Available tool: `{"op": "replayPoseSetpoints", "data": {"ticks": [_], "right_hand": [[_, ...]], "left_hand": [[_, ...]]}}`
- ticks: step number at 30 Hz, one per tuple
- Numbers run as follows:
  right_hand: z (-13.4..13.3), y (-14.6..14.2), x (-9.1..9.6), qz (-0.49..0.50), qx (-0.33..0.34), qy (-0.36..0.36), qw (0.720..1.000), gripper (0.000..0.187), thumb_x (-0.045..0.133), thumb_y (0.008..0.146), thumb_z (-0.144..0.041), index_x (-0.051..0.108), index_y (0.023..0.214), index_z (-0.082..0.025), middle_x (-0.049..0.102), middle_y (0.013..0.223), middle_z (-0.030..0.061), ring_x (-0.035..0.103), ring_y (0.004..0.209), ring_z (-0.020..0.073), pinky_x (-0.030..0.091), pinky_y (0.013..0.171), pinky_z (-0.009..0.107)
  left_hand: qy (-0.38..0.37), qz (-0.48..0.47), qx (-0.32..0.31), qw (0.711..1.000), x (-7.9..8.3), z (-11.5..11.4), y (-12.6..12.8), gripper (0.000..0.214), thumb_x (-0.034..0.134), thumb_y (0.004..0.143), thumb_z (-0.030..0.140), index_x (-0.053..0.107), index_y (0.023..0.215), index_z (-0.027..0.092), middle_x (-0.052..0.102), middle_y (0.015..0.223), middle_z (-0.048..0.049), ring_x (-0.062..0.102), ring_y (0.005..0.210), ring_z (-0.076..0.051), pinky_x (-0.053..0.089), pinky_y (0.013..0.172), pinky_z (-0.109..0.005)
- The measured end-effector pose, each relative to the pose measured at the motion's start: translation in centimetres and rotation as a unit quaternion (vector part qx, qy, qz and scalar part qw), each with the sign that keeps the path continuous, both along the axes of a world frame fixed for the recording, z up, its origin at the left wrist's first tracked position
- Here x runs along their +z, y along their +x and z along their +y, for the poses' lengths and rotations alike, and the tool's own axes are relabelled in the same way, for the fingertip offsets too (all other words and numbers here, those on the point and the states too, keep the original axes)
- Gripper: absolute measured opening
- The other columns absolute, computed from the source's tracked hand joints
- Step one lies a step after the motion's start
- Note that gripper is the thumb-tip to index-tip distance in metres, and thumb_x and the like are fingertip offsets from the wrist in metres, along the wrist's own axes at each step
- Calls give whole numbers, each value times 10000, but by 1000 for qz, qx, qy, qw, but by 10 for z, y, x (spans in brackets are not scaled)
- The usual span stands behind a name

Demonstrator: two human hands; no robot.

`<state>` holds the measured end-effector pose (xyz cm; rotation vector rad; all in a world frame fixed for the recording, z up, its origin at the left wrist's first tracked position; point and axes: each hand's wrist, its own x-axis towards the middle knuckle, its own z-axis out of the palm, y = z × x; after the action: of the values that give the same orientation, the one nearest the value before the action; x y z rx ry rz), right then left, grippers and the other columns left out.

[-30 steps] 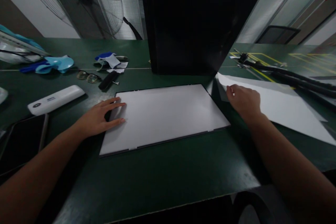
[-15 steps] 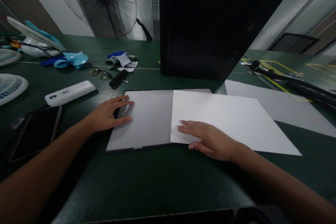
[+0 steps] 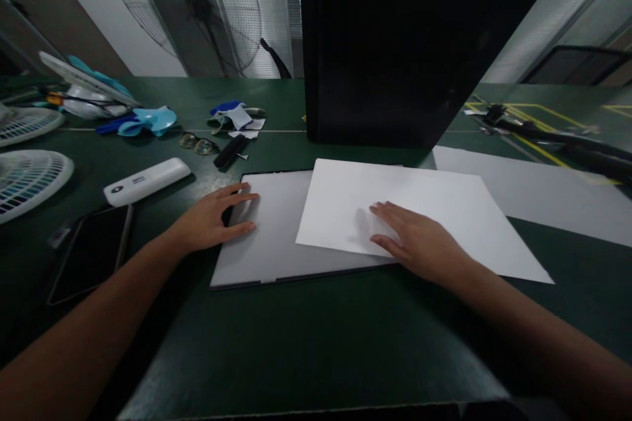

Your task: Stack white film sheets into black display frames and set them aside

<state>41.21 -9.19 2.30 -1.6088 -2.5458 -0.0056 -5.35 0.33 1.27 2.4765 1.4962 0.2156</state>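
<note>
A flat grey-white panel with a dark rim (image 3: 266, 243) lies on the green table in front of me. My left hand (image 3: 212, 220) rests open on its left edge, fingers stretched over the corner. A white sheet of paper (image 3: 444, 210) lies skewed over the panel's right part. On the sheet's lower middle my right hand (image 3: 419, 243) presses flat, fingers spread and pointing left.
A tall black box (image 3: 395, 46) stands behind the panel. More white paper (image 3: 543, 191) lies at the right. To the left are a white remote-like device (image 3: 145, 181), a dark tablet (image 3: 91, 250), glasses (image 3: 197, 143), a black marker (image 3: 232, 151), white fan grilles (image 3: 29, 177) and blue parts (image 3: 148, 122).
My right hand went from the paper stack at the right, drew a white sheet onto the panel and slid it further left and tilted. My left hand stayed on the panel's edge.
</note>
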Motion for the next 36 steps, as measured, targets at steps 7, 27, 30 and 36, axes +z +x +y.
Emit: {"op": "replayPoseSetpoints", "data": {"ticks": [7,27,30,36], "right_hand": [[-8,-15,-3,-7,-10,36,999,631,425,1091,-589,618,1509,-158,508,1586,156,529,1435,379,500,1157,642],[30,51,0,85,-58,24,994,513,440,1086,-531,631,1497,-291,591,1518,42,537,1406,258,448,1212,512],[53,116,-3,64,-249,49,965,756,476,1032,-593,479,1614,-110,380,1659,215,331,1546,419,311,1248,675],[69,180,-22,23,-405,-61,912,991,546,886,-847,555,1538,-101,481,1536,293,492,1393,494,433,1119,676]], "left_hand": [[1,-16,-10,1000,-5,2,-6,818,503,945,835,583,1560,302,386,1741,-97,419,1561,-391,338,1277,-596],[-32,-27,21,999,-3,0,1,857,527,933,838,536,1602,304,211,1805,-78,507,1448,-468,649,910,-467],[-30,-28,19,999,-4,0,0,857,546,930,830,539,1597,293,247,1793,-73,519,1444,-446,641,946,-469],[-22,-12,11,1000,-8,5,-5,864,546,925,838,538,1589,285,304,1771,-81,439,1527,-432,596,1054,-516]]}}
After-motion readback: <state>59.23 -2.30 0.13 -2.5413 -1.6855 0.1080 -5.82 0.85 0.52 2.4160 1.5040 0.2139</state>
